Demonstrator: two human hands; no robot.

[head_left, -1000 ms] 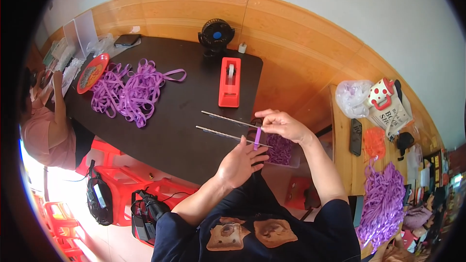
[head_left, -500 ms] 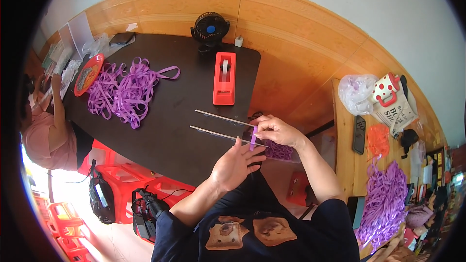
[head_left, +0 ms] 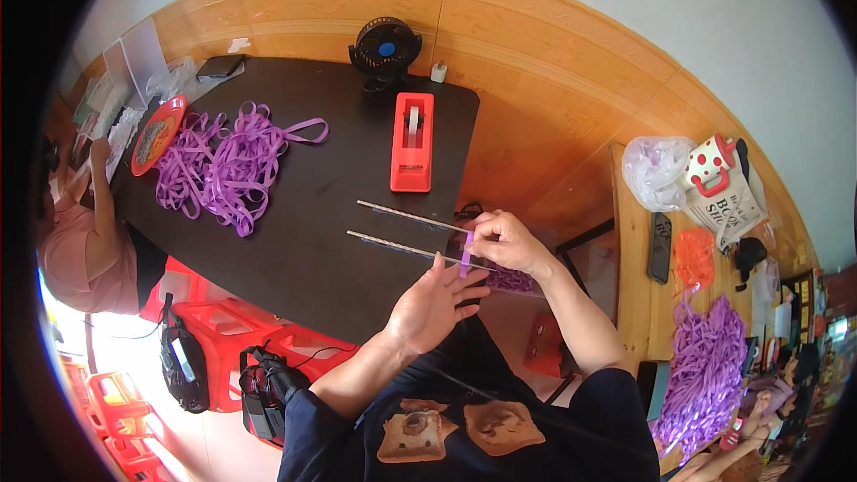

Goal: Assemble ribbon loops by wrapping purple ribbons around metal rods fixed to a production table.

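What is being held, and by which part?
The right hand pinches the purple ribbon near its upper end, by the upper rod; the left hand is open.

The right hand [head_left: 504, 243] pinches a purple band [head_left: 467, 255] that spans two thin twisted metal rods [head_left: 393, 245], near their right ends. The left hand [head_left: 427, 308] lies palm up, its fingers [head_left: 466, 293] spread beside the lower rod; whether they touch it is unclear. On the dark worktop [head_left: 321, 178] lies a tangle of purple ribbon [head_left: 234, 165] beside a red plate [head_left: 177, 103], with a red tape dispenser [head_left: 411, 143] and a black fan [head_left: 386, 49] farther right. A wooden worktop [head_left: 636, 321] at right bears purple strips [head_left: 705, 366] and a phone [head_left: 660, 248]. A person in pink [head_left: 76, 250] sits at far left.
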